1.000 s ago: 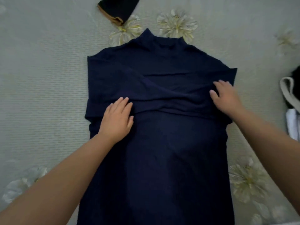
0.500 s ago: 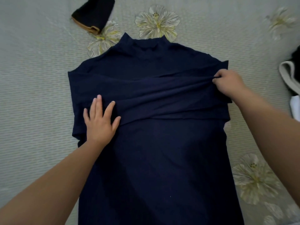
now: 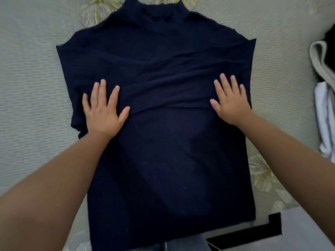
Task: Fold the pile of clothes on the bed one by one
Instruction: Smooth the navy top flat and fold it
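A navy high-neck top [image 3: 163,160] is spread flat across the middle of the bedspread [image 3: 27,87], collar toward the far edge and hem toward the near edge. Both sleeves [image 3: 159,91] are seen folded inward and crossed over the chest.

The left hand [image 3: 103,109] is laid flat with fingers spread on the left part of the crossed sleeves. The right hand [image 3: 230,102] is likewise pressed flat, fingers straight and slightly apart, on the right part. Half a second ago the right hand was pinching the sleeve fabric near the right shoulder; that grip has been given up and the palm set lower. The left hand has been kept pressing at nearly the same spot.

From this it is judged that the sleeve fold is finished and is being smoothed, so a lengthwise fold, hem to collar, is probably what is left for this garment.

At the right edge of the bedspread a heap of other clothes [image 3: 324,87] is partly seen, apparently awaiting folding.
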The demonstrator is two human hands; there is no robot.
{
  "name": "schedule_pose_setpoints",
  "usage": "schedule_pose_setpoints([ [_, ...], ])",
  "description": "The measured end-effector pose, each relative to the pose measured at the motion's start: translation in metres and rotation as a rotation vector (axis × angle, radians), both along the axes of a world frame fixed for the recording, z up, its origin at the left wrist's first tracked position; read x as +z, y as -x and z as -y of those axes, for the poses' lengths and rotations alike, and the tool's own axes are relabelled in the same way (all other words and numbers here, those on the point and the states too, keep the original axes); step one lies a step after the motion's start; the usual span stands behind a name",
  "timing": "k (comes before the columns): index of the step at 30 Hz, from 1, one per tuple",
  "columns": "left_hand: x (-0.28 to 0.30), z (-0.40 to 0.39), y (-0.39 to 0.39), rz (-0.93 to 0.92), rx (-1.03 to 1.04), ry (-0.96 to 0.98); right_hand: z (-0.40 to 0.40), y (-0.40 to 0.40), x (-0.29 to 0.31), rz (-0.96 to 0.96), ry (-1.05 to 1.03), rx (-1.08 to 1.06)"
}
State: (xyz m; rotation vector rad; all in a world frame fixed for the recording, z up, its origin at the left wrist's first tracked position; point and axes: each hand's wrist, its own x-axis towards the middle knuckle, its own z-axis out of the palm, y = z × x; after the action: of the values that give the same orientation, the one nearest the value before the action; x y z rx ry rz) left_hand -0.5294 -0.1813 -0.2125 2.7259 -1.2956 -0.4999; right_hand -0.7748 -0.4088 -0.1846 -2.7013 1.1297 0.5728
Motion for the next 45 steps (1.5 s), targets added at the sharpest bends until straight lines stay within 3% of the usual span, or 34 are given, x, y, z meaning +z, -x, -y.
schedule_pose_setpoints([
  [5, 0.005, -0.008, 0.009, 0.017, -0.028, -0.016, -0.029, 0.014, 0.009, 0.186, 0.067, -0.067],
  [11, 0.013, -0.089, 0.094, -0.111, -0.186, -0.054, -0.158, 0.09, 0.002, 0.202, -0.049, 0.277],
  [17, 0.032, -0.171, 0.191, -0.123, -0.52, -0.183, -0.245, 0.185, -0.001, 0.146, -0.148, 0.594],
  [23, 0.034, -0.209, 0.234, -0.088, -0.725, -0.147, -0.249, 0.205, -0.006, -0.045, 0.004, 0.804],
  [31, 0.026, -0.216, 0.229, 0.145, -0.759, -0.108, -0.241, 0.201, 0.002, 0.012, 0.067, 0.822],
  [37, 0.042, -0.202, 0.219, -0.006, -0.784, -0.085, -0.231, 0.186, 0.016, 0.095, 0.015, 0.672],
  [40, 0.052, -0.183, 0.204, -0.015, -0.628, -0.049, -0.206, 0.165, 0.029, 0.088, 0.019, 0.44],
  [43, 0.05, -0.16, 0.179, 0.008, -0.406, -0.138, -0.184, 0.139, 0.03, -0.085, -0.035, 0.282],
  [45, 0.051, -0.145, 0.166, -0.026, -0.249, -0.144, -0.181, 0.122, 0.032, -0.065, -0.055, 0.198],
])
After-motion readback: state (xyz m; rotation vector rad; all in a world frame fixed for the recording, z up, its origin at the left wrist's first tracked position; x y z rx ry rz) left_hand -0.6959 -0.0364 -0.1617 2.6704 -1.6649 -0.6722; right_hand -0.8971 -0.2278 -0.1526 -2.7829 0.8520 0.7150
